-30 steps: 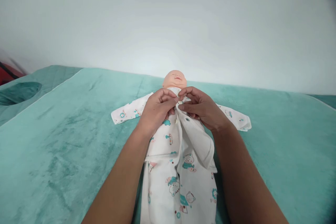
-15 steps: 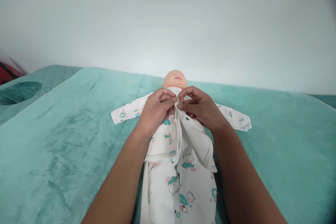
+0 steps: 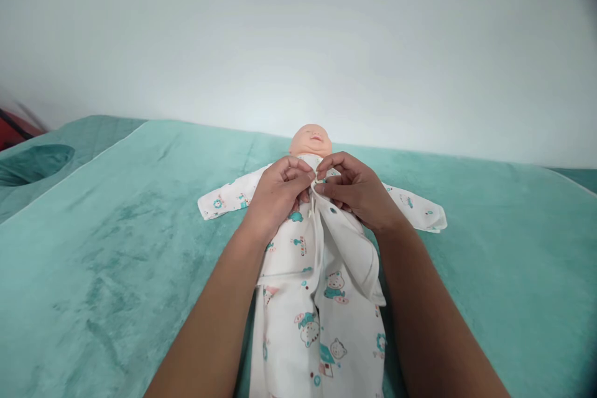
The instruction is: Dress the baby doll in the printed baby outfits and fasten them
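Note:
A baby doll [image 3: 311, 140] lies on its back, head toward the wall, arms spread sideways. It wears a white baby jacket [image 3: 286, 256] printed with animals, over white printed trousers [image 3: 342, 336]. At the chest, my left hand [image 3: 283, 189] pinches one front edge of the jacket. Opposite it, my right hand [image 3: 353, 189] grips the other edge between thumb and fingers, the fingertips of both hands almost meeting. Below them the front panel [image 3: 354, 249] hangs folded back, showing a dark round snap [image 3: 333, 211]. What lies right between the fingertips is partly hidden.
Under the doll spreads a green plush cover [image 3: 140, 249]. A pale wall [image 3: 298, 43] rises behind it. At the far left are a darker green padded surface with an oval hollow [image 3: 37, 163] and a red object [image 3: 16, 130].
Almost nothing differs. My right fingers shift very slightly at the jacket's edge; the doll and my left hand stay in place.

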`<move>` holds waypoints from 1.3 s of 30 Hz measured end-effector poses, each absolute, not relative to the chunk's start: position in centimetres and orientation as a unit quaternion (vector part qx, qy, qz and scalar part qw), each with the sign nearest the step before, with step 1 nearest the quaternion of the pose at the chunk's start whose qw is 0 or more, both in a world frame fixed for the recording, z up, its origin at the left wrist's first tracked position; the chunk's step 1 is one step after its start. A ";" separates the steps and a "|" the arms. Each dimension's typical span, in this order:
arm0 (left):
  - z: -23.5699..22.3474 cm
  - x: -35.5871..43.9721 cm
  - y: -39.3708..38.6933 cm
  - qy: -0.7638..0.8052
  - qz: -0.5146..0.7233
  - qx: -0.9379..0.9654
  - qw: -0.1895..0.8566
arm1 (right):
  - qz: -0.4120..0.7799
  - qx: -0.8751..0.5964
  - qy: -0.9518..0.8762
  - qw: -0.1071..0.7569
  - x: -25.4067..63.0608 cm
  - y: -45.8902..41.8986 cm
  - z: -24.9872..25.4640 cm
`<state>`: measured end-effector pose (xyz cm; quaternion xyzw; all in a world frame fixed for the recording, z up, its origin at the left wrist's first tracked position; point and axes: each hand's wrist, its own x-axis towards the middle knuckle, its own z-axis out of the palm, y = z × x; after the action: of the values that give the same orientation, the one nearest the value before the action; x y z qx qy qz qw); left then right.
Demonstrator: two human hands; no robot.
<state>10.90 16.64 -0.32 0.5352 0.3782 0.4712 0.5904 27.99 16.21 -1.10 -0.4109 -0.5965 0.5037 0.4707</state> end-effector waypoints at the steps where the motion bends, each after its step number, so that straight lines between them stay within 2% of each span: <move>1: -0.4 10.9 16.7 0.379 0.471 0.535 0.590 | 0.505 -0.410 -0.595 0.472 28.0 16.2 -1.1; 39: -0.3 10.9 16.6 0.384 0.467 0.536 0.588 | 0.512 -0.409 -0.584 0.480 27.9 16.2 -1.1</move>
<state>10.89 16.62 -0.30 0.5362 0.3844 0.4674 0.5884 27.91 16.16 -1.09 -0.4086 -0.5835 0.5116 0.4804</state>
